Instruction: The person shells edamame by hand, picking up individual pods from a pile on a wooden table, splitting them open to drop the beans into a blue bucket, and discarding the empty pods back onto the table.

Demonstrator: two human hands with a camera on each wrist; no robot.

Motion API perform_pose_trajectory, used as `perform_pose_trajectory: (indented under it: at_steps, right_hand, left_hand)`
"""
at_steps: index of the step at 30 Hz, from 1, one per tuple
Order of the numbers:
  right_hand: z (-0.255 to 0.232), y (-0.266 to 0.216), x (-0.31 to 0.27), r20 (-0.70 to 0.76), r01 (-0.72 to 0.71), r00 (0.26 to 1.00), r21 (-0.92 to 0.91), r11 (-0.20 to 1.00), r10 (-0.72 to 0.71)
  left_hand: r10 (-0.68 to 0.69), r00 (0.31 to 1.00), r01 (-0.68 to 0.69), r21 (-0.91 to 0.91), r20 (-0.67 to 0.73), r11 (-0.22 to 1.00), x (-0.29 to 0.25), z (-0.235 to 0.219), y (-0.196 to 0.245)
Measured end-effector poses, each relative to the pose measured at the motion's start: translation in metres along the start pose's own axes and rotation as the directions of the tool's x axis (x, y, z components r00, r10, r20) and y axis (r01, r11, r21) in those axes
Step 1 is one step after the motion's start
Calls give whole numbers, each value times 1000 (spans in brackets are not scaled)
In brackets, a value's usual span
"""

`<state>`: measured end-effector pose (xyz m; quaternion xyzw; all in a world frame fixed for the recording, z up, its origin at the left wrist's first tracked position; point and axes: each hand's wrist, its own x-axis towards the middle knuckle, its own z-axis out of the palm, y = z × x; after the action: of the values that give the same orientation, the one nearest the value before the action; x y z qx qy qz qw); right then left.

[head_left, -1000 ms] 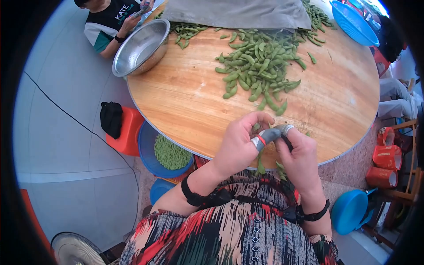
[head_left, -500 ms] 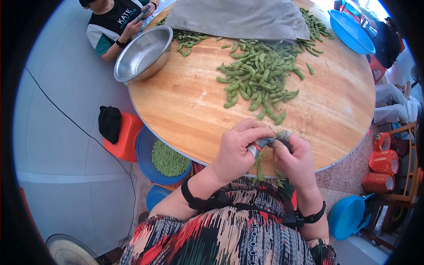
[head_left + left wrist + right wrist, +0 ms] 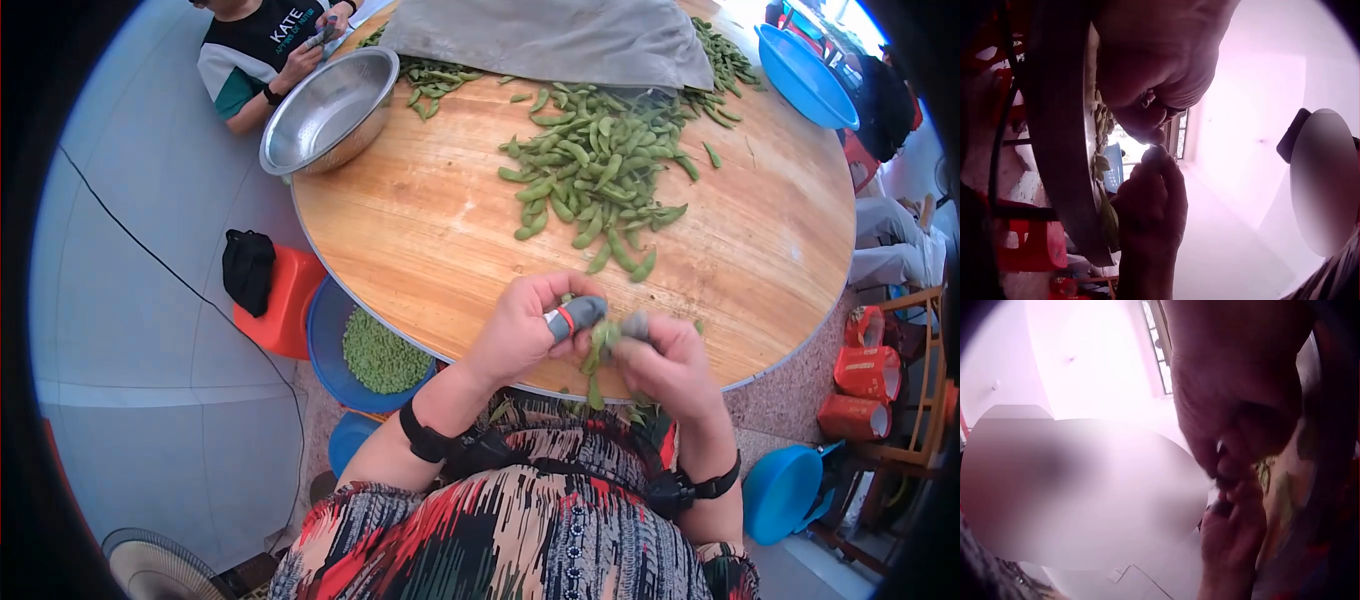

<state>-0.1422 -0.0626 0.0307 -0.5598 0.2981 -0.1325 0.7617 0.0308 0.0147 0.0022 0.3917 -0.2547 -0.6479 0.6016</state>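
In the head view both hands work close together over the near edge of the round wooden table. My right hand pinches a green edamame pod between thumb and finger, with a grey cover on a fingertip. Just left of it, my left hand has its fingers curled, a bit of green edamame showing between them. A grey cover with a red band wraps its thumb. Both wrist views are dark; there the fingertips of the two hands meet, hiding what they hold.
Beyond the hands lies a heap of edamame pods, partly under a grey cloth. A metal colander stands at the table's left edge. Below is a blue basin of shelled beans, beside a red stool. Another person sits at the far left.
The fingertips, tightly together half a second ago, have drawn slightly apart, the left hand shifting left. The pod between the hands now shows more fully. The pod heap looks unchanged.
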Motion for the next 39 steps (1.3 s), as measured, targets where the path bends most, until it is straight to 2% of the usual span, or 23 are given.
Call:
perform_pose_trajectory:
  at_steps: [1,2,3,4,5,6,7,8,10,11,14,15,16,17,18,19,20,21,24,28,35,38,39]
  right_hand:
    - [-9,-5,-1,1,1,1000,0,1000,-1]
    - [-22,-12,-3,384,112,923,-258,960,-5]
    - [-29,-15,-4,694,305,713,-435,847,99]
    - [-29,-14,-3,692,304,715,-435,847,99]
    - [-28,-12,-1,345,205,938,-646,735,42]
    - [-25,-11,0,-47,18,995,-783,621,-87]
    - [-17,-19,9,-187,72,914,-799,598,-360]
    - [-13,-21,17,-188,74,913,-797,599,-362]
    - [-10,-14,32,-286,-207,829,-955,211,-480]
    - [-9,-3,39,-264,-189,818,-962,195,-511]
    - [-19,7,36,-287,-174,798,-952,253,-531]
    - [-25,7,33,-286,-174,798,-952,252,-531]
    - [-33,7,28,-271,-8,796,-899,438,-541]
    - [-36,7,22,-260,157,793,-787,597,-551]
    - [-36,4,16,-263,154,795,-784,601,-547]
    - [-36,-3,9,-291,152,921,-345,926,-260]
    - [-35,-7,2,-150,19,989,180,983,9]
    - [-29,-7,-2,-90,-19,995,304,952,48]
    - [-22,-1,-5,4,-52,999,392,919,54]
    - [-16,-3,-10,-68,26,998,216,976,-11]
    - [-15,-6,-10,-8,-60,998,203,977,63]
    - [-15,-2,-9,17,-43,999,134,990,41]
    - [-8,-2,-9,-96,100,989,-106,989,-110]
  left_hand:
    - [1,1000,-1,1,-1,1000,-1,-2,5]
    - [78,987,-49,198,-142,979,-1,-3,10]
    - [178,949,-65,391,-261,918,-1,-3,13]
    - [177,949,-65,391,-259,918,1,-6,10]
    - [342,922,-133,683,-181,718,4,-11,3]
    - [468,882,-174,889,-51,425,5,-12,-1]
    - [391,915,-230,926,101,300,1,3,2]
    - [390,915,-230,927,102,296,-2,13,-4]
    - [143,921,-386,899,363,206,-3,30,-15]
    - [141,920,-388,899,365,203,-2,32,-18]
    - [223,895,-447,788,387,424,1,31,-20]
    - [89,983,-178,682,163,709,-1,29,-14]
    - [-117,993,113,458,-20,882,0,27,-7]
    - [-144,989,149,271,-40,951,1,29,0]
    - [-149,988,155,271,-41,950,3,30,-1]
    - [-90,996,90,33,-11,995,7,33,-2]
    - [-24,1000,25,-208,6,978,9,35,-3]
    - [-26,1000,28,-204,11,979,11,36,-3]
    - [-16,1000,14,-262,-3,965,14,37,-8]
    - [120,992,-125,-266,-33,956,22,35,-15]
    - [214,965,-228,-84,-150,970,22,36,-19]
    - [262,950,-264,10,-171,964,20,42,-19]
    - [306,932,-295,82,-195,952,19,44,-19]
